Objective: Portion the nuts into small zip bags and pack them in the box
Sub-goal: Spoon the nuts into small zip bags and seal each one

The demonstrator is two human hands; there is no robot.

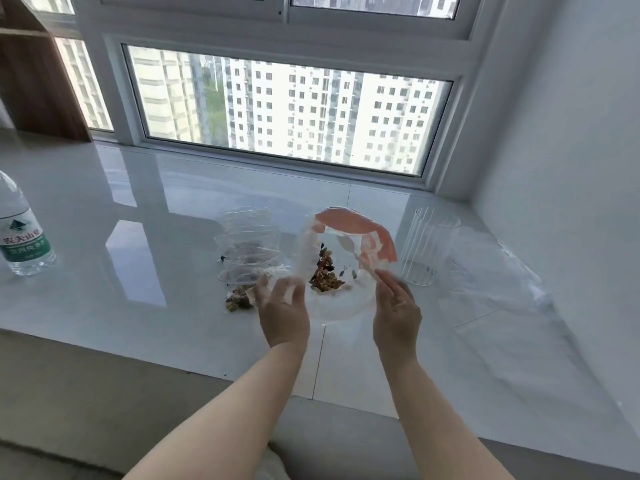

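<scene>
Centre frame | left hand (284,311) and right hand (397,315) pinched big nut bag (341,268), mouth up | small zip bags (250,249) lay left, nearer left hand

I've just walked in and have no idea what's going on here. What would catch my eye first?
Front and centre, the left hand and right hand hold up a clear bag with an orange band, mixed nuts in its bottom. Small zip bags lie just left on the glossy white sill; a ribbed clear glass stands right.
</scene>
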